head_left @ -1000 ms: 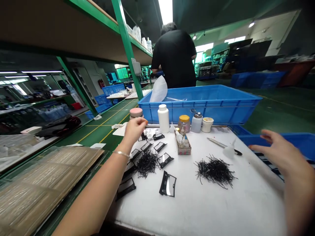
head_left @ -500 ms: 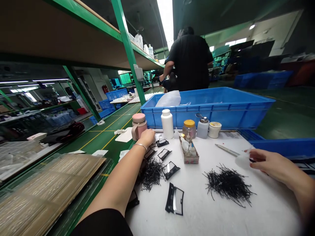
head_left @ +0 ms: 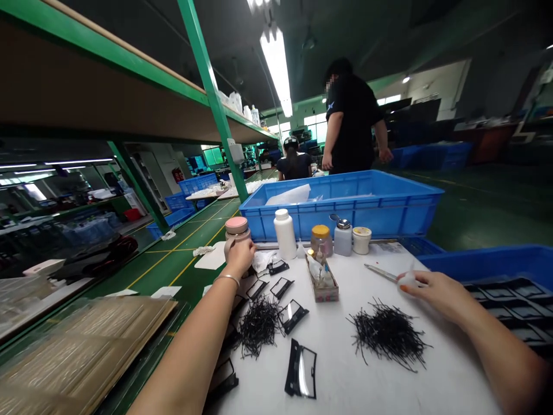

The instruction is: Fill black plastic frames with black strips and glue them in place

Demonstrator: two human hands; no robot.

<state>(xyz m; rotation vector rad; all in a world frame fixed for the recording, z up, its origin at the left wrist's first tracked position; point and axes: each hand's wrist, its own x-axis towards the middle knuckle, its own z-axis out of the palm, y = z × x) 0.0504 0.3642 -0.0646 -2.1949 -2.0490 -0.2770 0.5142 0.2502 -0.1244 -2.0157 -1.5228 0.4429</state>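
Note:
My left hand [head_left: 240, 253] is wrapped round a pink-lidded cup [head_left: 237, 228] at the far left of the white table [head_left: 367, 380]. My right hand [head_left: 432, 291] rests on the table to the right, its fingers closed on a small white squeeze bottle [head_left: 406, 281] beside metal tweezers [head_left: 380, 272]. Two heaps of thin black sticks lie between my hands, the left heap [head_left: 258, 324] and the right heap [head_left: 387, 335]. Several small black frames [head_left: 301, 377] are scattered around the left heap.
A white bottle [head_left: 284, 233], a yellow-lidded jar [head_left: 321, 240], a dispenser [head_left: 343, 237] and a small tub [head_left: 362, 240] stand before a blue crate [head_left: 354, 206]. A second blue crate [head_left: 505, 271] holds black frames at right. A person in black [head_left: 352, 127] stands behind. Trays [head_left: 73, 346] lie left.
My left hand has closed round the pink-lidded cup. My right hand has settled on the small white bottle. The person in black has turned and stepped to the right.

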